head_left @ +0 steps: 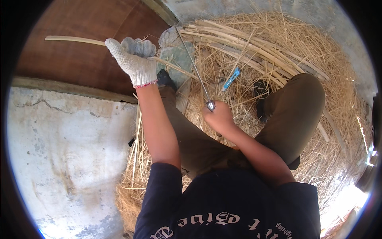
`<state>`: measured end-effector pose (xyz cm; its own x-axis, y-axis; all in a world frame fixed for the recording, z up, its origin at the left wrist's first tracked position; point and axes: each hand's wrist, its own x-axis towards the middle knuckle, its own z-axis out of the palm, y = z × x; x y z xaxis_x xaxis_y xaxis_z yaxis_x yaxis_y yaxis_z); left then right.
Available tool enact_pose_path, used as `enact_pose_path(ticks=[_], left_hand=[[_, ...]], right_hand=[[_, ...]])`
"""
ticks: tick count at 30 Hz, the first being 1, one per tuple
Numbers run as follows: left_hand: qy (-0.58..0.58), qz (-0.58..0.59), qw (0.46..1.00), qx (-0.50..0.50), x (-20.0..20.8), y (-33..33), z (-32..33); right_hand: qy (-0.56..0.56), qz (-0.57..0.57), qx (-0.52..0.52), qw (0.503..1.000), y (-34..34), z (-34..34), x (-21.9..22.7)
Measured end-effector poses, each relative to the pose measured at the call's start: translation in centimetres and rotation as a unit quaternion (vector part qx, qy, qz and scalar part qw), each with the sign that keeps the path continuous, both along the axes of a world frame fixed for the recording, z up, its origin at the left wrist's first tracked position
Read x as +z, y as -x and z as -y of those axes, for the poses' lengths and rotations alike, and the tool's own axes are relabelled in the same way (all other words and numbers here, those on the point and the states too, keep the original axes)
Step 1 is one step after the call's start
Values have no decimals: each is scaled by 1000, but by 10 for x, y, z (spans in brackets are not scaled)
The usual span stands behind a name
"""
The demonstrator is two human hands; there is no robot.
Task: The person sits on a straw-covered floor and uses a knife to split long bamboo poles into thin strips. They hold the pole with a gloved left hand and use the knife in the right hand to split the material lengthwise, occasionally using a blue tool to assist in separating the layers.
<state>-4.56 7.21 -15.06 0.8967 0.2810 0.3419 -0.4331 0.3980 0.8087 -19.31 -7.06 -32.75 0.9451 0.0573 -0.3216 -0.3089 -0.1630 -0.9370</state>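
My left hand [133, 61], in a white knitted work glove with a red-edged cuff, is raised at the upper left. Its fingers are curled round a thin bamboo strip [75, 39], which sticks out to the left and comes out again below the fingers on the right. My bare right hand [220, 118] is closed in front of my body on the handle of a long knife [192, 59]. The narrow blade, seen almost edge-on, points up and to the left from a shiny metal collar. Blade and strip cross in the picture; whether they touch, I cannot tell.
A blue box cutter [231, 79] lies on the shavings [270, 24] between my bent legs. Beyond it is a bundle of split bamboo strips [254, 49]. A greenish stone block [177, 59] stands by my left foot. A brown panel [91, 59] and a stained wall [71, 151] bound the left.
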Motion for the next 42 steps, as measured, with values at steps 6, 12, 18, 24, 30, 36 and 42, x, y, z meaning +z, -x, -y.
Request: enact_pose_path(ticks=[6,12,18,24,30,36,42], left_hand=[[8,-9,997,-76,0,-2,3],[59,19,978,-200,-8,-9,-20],[83,17,978,-190,-9,-8,-31],[53,31,989,-136,-8,-8,-30],[55,19,993,-100,-7,-4,-28],[92,22,967,-238,-14,-8,-47],[72,18,972,-222,-14,-5,-48]], right_hand=[[15,-136,-15,991,-6,-8,-54],[17,50,-38,998,18,-10,-16],[79,10,41,996,20,-11,-6],[124,20,54,991,14,-18,-23],[99,-13,36,994,8,-11,-28],[106,19,60,992,12,-10,-12],[121,39,32,991,11,-9,-6]])
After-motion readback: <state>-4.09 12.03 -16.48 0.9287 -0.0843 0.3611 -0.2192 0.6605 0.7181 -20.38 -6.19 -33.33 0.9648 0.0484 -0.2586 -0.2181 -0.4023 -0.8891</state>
